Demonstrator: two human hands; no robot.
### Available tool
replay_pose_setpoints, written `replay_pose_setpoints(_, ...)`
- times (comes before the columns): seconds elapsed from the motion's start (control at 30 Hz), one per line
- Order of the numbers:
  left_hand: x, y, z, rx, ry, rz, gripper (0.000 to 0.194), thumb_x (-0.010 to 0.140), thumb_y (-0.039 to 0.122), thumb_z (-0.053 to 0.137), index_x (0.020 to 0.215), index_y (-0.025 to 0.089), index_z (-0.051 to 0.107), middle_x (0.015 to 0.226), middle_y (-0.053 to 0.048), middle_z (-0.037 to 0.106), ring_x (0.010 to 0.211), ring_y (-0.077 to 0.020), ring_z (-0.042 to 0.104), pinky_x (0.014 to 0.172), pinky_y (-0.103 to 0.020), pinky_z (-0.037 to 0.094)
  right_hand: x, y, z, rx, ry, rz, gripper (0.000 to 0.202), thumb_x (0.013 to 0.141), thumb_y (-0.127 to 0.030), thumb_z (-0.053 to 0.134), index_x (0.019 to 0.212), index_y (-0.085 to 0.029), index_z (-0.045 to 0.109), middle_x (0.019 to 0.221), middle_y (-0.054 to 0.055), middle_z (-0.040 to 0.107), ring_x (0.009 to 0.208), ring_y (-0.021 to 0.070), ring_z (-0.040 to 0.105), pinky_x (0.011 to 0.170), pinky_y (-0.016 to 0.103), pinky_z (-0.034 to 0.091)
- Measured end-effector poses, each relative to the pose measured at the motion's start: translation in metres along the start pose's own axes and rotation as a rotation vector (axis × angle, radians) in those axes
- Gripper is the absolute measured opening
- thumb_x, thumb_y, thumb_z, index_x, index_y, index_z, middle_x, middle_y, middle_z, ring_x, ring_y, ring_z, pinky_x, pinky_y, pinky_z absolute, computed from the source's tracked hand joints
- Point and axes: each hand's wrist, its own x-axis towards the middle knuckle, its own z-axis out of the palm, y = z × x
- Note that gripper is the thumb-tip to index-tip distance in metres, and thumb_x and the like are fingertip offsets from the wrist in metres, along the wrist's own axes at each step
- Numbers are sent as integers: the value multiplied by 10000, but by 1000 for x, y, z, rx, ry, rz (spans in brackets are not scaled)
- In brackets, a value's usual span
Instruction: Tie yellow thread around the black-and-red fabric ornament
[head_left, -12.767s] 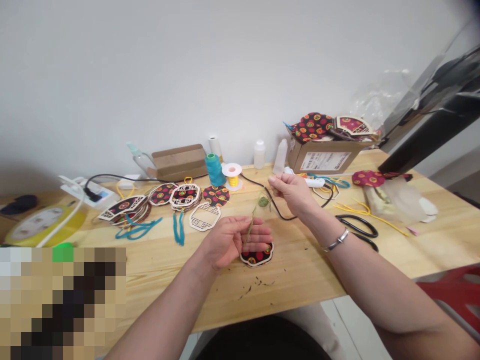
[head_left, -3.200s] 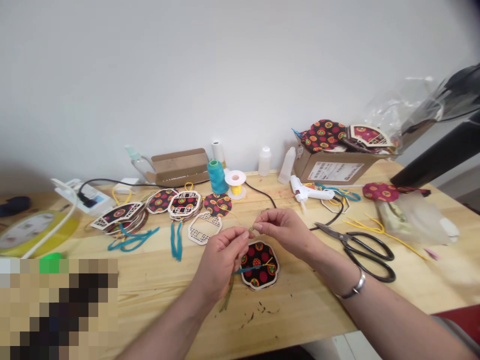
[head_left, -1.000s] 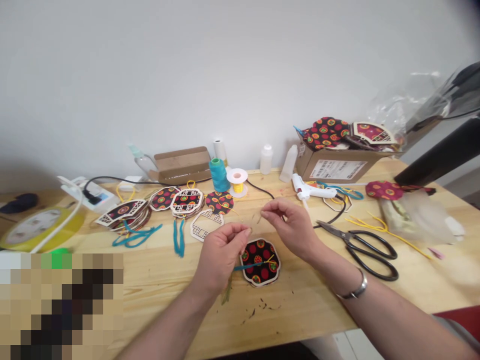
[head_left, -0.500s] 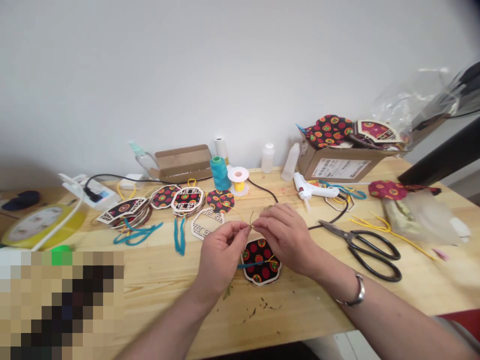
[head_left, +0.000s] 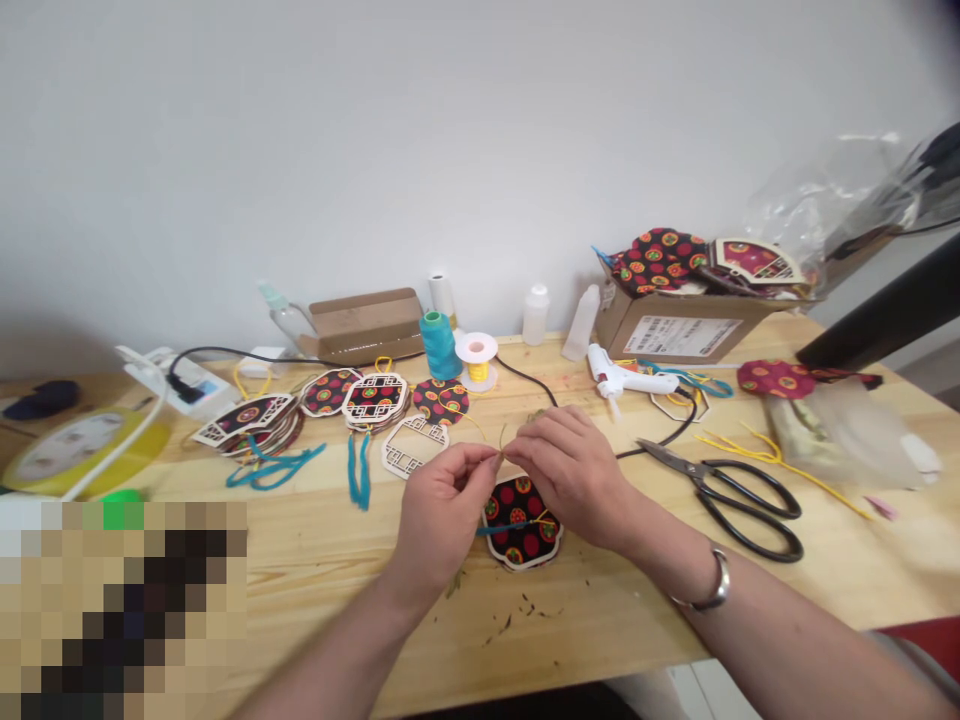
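My left hand [head_left: 444, 505] and my right hand [head_left: 568, 478] meet fingertip to fingertip above the table. Both pinch a thin yellowish cord [head_left: 503, 436], whose short end sticks up between them; the exact grip is hidden by the fingers. Just below lies a patterned fabric panel [head_left: 517, 540] with a pale scalloped rim, a blue cord and a yellow loop across it. Left of my hands is a pale lattice frame [head_left: 405, 452]. Behind them stand a yellow thread spool [head_left: 477, 376] and a teal thread cone [head_left: 440, 346].
Black-handled scissors [head_left: 720, 500] lie to the right, near a white glue gun [head_left: 626, 380] with its cable. A cardboard box [head_left: 675, 330] holds patterned pieces. On the left are finished-looking ornaments [head_left: 375, 400], a power strip [head_left: 187, 390] and a tape roll [head_left: 82, 450].
Almost nothing differs. Both hands keep their pinch on the cord in the same place, with only a very slight shift of the view.
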Motion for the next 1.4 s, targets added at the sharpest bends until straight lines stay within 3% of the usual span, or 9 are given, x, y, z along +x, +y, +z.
replay_pose_setpoints(0.37,-2,-2,0,70,-5,57,138,763,270,595,709,167,670,535,50,542,497,-69,424,474,-166,352,-2,2,2,-4,0,-9,126,858,-92,484,856,-152,595,791,40,613,741,157,466,668,313,337)
replay_pose_setpoints(0.9,-1,-5,1,45,-20,38,134,762,279,601,723,169,667,558,49,561,514,-69,443,490,-162,367,-1,3,2,-4,0,-17,146,858,-88,470,842,-144,604,794,58,622,743,162,479,661,310,360)
replay_pose_setpoints(1.2,-3,-2,2,-2,-37,0,136,756,289,608,743,168,668,604,34,609,541,-78,490,512,-165,397,2,1,3,106,49,75,145,850,-96,489,774,-141,605,746,59,626,713,157,522,641,292,393)
replay_pose_setpoints(1.4,-2,-3,0,-28,-38,-13,145,780,305,584,776,174,645,528,56,540,498,-78,482,493,-169,399,2,2,6,209,58,162,144,860,-126,497,770,-155,607,744,50,628,714,149,545,651,276,414)
